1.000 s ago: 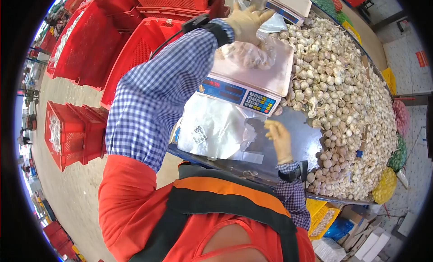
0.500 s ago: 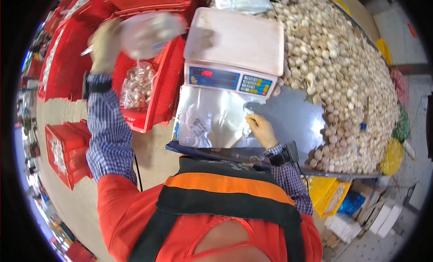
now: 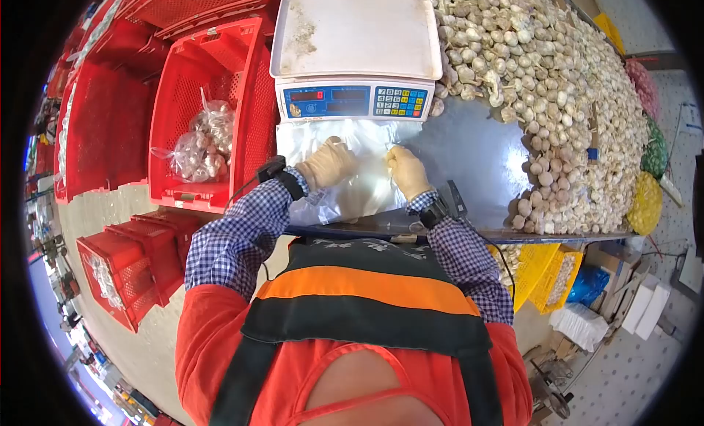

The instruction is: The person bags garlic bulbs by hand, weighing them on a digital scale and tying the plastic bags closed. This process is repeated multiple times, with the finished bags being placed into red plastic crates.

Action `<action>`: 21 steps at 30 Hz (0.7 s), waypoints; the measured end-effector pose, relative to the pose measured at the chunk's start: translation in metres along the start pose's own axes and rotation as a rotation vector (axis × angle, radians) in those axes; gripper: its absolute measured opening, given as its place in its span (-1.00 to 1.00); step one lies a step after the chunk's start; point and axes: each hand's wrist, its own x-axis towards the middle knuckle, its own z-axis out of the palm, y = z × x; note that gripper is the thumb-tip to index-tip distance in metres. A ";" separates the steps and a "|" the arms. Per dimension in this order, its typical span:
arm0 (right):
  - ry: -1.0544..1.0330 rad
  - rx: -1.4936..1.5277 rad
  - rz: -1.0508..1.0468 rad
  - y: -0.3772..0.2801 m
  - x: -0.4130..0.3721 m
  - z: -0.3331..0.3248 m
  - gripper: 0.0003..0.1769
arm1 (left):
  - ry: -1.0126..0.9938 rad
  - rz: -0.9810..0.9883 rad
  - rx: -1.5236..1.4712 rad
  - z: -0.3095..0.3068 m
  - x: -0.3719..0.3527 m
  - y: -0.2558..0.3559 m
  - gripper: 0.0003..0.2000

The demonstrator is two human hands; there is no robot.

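Both my hands wear pale gloves and are over a stack of clear plastic bags in front of the weighing scale. My left hand lies on the bags' left part, fingers curled, what is in them hidden. Fingers pinched, my right hand grips the bags' right edge. The scale's pan holds only some brown crumbs, and its display reads 0. Bags of garlic lie in the red crate to the left.
A large heap of loose garlic covers the right of the metal table. More red crates stand at the left, others lower on the floor. Yellow crates are below the table's right side.
My left hand has come from above the red crate, where it held a filled bag, to the plastic bags. My right hand has shifted slightly up and left. The view has turned.
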 end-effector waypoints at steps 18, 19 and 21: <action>-0.235 0.436 0.107 -0.040 -0.004 -0.036 -0.69 | 0.310 -0.081 -0.089 -0.022 -0.013 0.019 -0.31; -0.195 0.437 0.116 -0.044 -0.007 -0.038 -0.70 | 0.323 -0.083 -0.164 -0.021 -0.007 0.025 -0.20; -0.154 0.440 0.124 -0.040 -0.009 -0.040 -0.70 | 0.064 -0.171 -0.155 -0.014 0.002 0.026 -0.04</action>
